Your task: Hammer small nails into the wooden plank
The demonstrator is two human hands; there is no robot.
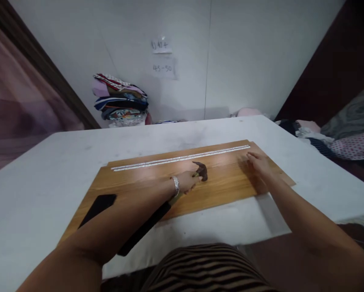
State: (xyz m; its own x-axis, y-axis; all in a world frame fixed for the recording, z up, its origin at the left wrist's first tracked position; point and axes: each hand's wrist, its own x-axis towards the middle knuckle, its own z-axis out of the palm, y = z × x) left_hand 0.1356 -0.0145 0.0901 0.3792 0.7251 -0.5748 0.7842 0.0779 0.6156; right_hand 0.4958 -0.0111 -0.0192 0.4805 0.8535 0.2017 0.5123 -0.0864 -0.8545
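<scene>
My left hand (188,181) is closed around a hammer just below its dark head (201,170). The hammer's black handle (145,229) runs back under my forearm toward me. A silver bracelet sits on that wrist. My right hand (259,162) lies flat and open on a wooden board (224,190), fingers stretched toward its far right corner. A thin silvery strip (182,157) lies along the board's far edge, just beyond both hands.
The board rests on a white table (32,186). A flat black object (98,205) lies on the board's left end. Folded fabrics (121,101) are stacked against the back wall under paper notes (162,56). More cloth (337,140) is piled at the right.
</scene>
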